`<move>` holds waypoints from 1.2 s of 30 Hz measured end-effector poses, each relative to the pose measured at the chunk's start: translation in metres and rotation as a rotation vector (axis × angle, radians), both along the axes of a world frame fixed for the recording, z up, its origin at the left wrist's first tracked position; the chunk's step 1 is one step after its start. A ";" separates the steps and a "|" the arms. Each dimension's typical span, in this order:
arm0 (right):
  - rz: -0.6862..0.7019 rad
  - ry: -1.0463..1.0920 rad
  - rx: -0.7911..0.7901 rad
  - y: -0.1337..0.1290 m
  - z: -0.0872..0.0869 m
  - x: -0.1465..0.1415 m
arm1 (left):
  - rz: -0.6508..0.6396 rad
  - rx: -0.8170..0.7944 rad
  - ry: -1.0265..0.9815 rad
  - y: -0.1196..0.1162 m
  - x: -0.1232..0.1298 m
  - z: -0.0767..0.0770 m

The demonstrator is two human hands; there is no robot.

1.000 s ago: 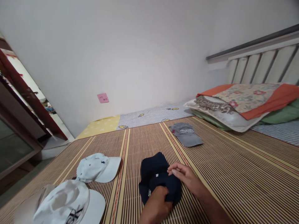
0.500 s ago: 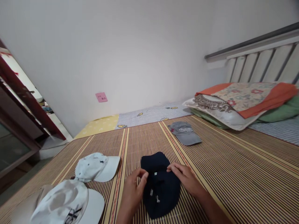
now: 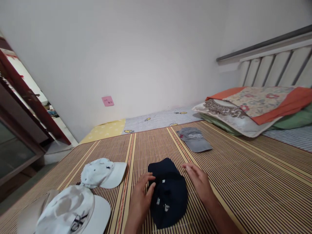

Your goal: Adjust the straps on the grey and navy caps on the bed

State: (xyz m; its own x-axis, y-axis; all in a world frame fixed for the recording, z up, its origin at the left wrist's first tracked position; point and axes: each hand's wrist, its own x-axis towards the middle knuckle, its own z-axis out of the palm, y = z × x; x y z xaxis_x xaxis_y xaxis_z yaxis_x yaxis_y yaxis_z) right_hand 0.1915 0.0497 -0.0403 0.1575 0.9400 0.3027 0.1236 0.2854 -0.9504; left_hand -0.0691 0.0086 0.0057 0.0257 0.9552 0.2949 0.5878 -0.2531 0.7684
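Observation:
A dark navy cap (image 3: 169, 198) lies on the striped mat in front of me, its brim pointing away and white labels showing on it. Along its left edge is my left hand (image 3: 142, 196), thumb and fingers parted; whether the fingertips touch the fabric I cannot tell. My right hand (image 3: 198, 180) hovers just right of the cap, apart from it, fingers loosely stretched out and holding nothing.
Left of me lie a white cap (image 3: 98, 174), a larger white cap with black letters (image 3: 65, 208) and a beige cap (image 3: 31, 208). A grey cap (image 3: 195, 139) rests farther back on the mat (image 3: 243, 182). Pillows (image 3: 226, 120) are stacked at right, below a radiator (image 3: 278, 68).
My right hand has come off the navy cap and moved right. The fingers of my left hand have loosened from their pinch at the cap's left edge. The cap stays in place.

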 end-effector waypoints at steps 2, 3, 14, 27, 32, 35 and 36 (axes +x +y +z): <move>0.065 -0.084 0.014 -0.003 0.004 -0.004 | -0.024 -0.028 -0.014 -0.001 0.004 0.001; 0.095 -0.111 0.016 -0.004 0.005 -0.005 | -0.027 -0.061 -0.003 -0.002 0.004 0.001; 0.298 -0.673 0.181 -0.037 0.042 -0.031 | -0.091 -0.384 0.260 -0.017 0.020 0.019; 0.473 -0.215 -0.151 -0.025 0.040 -0.013 | -0.120 -0.359 -0.013 -0.010 -0.010 -0.010; 0.640 0.426 -0.213 -0.019 0.032 0.011 | -0.185 -0.334 -0.379 -0.009 -0.021 0.001; 0.587 0.589 -0.208 -0.020 0.028 0.015 | -0.228 -0.358 -0.493 -0.011 -0.021 0.004; 0.557 0.614 -0.199 -0.021 0.029 0.017 | -0.235 -0.361 -0.510 -0.011 -0.021 0.005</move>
